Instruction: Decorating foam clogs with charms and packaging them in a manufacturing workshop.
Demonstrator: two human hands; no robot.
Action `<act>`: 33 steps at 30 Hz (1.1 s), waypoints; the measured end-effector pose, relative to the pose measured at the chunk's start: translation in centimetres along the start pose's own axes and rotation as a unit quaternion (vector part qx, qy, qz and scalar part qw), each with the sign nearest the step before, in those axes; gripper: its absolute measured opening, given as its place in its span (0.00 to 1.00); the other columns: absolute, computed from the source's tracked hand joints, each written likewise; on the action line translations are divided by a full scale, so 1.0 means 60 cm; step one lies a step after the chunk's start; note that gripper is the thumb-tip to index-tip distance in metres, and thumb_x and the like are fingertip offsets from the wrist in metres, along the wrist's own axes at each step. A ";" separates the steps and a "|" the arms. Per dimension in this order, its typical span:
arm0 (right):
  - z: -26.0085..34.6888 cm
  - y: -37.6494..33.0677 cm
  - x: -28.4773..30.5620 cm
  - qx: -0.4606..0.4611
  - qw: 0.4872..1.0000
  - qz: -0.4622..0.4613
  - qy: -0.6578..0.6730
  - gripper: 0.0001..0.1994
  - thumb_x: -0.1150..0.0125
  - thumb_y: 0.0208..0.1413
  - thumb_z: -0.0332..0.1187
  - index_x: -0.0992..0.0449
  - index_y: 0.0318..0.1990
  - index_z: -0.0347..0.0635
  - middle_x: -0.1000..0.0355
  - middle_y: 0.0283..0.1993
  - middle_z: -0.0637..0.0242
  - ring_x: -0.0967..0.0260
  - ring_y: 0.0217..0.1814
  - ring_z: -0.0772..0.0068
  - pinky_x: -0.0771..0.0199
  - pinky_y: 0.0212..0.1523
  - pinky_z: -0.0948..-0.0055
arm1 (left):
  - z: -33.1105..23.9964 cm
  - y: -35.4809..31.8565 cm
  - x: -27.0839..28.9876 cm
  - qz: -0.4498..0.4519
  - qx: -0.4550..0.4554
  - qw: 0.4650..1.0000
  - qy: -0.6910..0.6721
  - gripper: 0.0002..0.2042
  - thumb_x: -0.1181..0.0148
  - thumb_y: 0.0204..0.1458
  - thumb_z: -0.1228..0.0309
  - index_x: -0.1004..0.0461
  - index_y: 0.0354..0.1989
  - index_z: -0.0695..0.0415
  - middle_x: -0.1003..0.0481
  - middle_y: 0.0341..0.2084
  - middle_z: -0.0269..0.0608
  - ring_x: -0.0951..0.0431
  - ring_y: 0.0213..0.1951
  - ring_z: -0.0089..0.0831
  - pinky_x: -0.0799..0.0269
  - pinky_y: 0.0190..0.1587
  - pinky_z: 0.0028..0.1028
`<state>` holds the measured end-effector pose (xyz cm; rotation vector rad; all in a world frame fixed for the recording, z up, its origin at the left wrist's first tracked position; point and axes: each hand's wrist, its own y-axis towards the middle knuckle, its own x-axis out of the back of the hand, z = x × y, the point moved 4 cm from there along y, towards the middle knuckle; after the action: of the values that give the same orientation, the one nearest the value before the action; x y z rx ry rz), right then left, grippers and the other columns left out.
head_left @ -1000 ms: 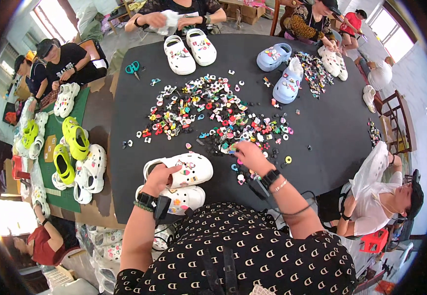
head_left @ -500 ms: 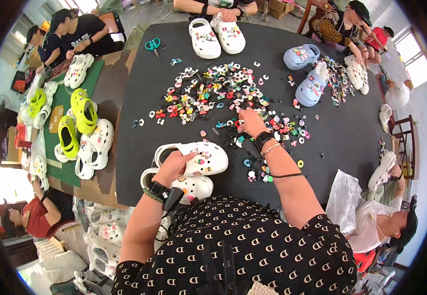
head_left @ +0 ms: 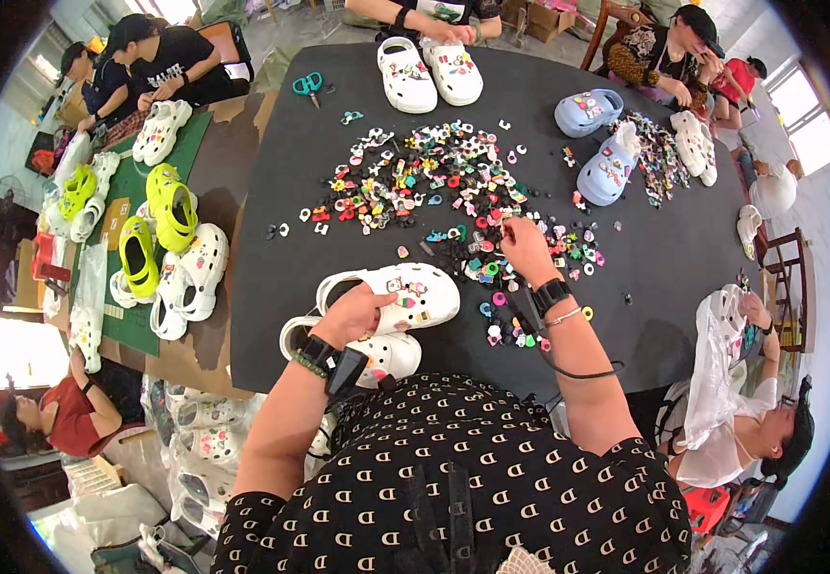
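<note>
My left hand (head_left: 355, 316) grips a white clog (head_left: 433, 298) near its heel opening, thumb lying on the upper. Several colourful shoe charms dot that clog's toe. A second white clog (head_left: 398, 356) lies just below it, nearer to me, partly hidden by my wrist. My right hand (head_left: 528, 251) is at the right part of a loose pile of shoe charms (head_left: 415, 182), fingers drawn together and pointing into it. Whatever its fingertips hold is too small to make out.
Across the black table (head_left: 276, 277) stand a pair of decorated white clogs (head_left: 406, 81) and two blue clogs (head_left: 609, 170). Teal scissors (head_left: 309, 86) lie far left. Lime-green clogs (head_left: 137, 258) sit on a green mat at left. Other people work around the tables.
My right hand has shifted right within the charms, its fingers now drawn together. The held clog and my left hand sit slightly further right. At right, a person's clog and clear bag have moved.
</note>
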<state>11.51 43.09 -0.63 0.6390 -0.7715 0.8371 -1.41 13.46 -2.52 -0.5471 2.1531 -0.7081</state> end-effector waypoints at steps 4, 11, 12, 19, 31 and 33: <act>-0.011 -0.026 0.003 -0.040 0.999 -0.007 0.007 0.11 0.44 0.47 0.27 0.27 0.40 0.36 0.32 0.33 0.52 0.32 0.38 0.50 0.31 0.40 0.57 | -0.006 0.001 -0.013 0.001 -0.033 0.999 -0.039 0.19 0.53 0.61 0.77 0.41 0.60 0.64 0.30 0.53 0.47 0.24 0.49 0.39 0.22 0.47 0.40; -0.018 -0.063 -0.007 -0.052 0.996 0.035 0.065 0.10 0.39 0.50 0.29 0.25 0.40 0.37 0.26 0.32 0.57 0.25 0.34 0.64 0.25 0.36 0.69 | -0.007 0.010 -0.010 0.009 -0.076 0.996 -0.045 0.19 0.53 0.60 0.77 0.41 0.61 0.65 0.31 0.54 0.48 0.25 0.51 0.39 0.26 0.52 0.38; -0.011 -0.067 -0.009 -0.076 0.988 0.057 0.122 0.10 0.38 0.50 0.30 0.24 0.39 0.37 0.26 0.33 0.58 0.24 0.35 0.66 0.24 0.37 0.70 | -0.008 0.009 -0.010 0.010 -0.089 0.995 -0.039 0.19 0.53 0.60 0.77 0.41 0.60 0.65 0.31 0.54 0.48 0.25 0.51 0.39 0.26 0.53 0.38; -0.012 -0.081 -0.013 -0.140 0.972 0.065 0.176 0.10 0.41 0.52 0.34 0.24 0.35 0.36 0.26 0.27 0.60 0.28 0.28 0.67 0.30 0.31 0.69 | -0.007 0.015 -0.020 0.001 -0.104 0.993 -0.053 0.17 0.55 0.60 0.77 0.39 0.58 0.68 0.30 0.53 0.50 0.24 0.49 0.41 0.23 0.48 0.37; 0.012 -0.082 -0.004 -0.131 0.975 0.091 0.153 0.10 0.36 0.48 0.32 0.23 0.36 0.36 0.24 0.28 0.62 0.26 0.30 0.69 0.28 0.34 0.71 | -0.001 0.009 -0.016 0.044 -0.053 0.994 -0.081 0.19 0.48 0.57 0.79 0.38 0.57 0.67 0.28 0.51 0.50 0.24 0.48 0.41 0.21 0.43 0.36; 0.031 -0.074 0.002 -0.101 0.990 0.083 0.061 0.10 0.36 0.48 0.32 0.24 0.36 0.37 0.24 0.30 0.60 0.26 0.33 0.63 0.27 0.37 0.69 | 0.007 0.015 -0.003 0.042 -0.054 0.992 -0.106 0.18 0.49 0.58 0.79 0.38 0.57 0.67 0.28 0.51 0.51 0.24 0.49 0.42 0.21 0.43 0.37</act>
<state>14.64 39.43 -0.32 0.3440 -0.7937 0.9281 -1.14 14.12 -3.23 -0.5597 2.0103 -0.4669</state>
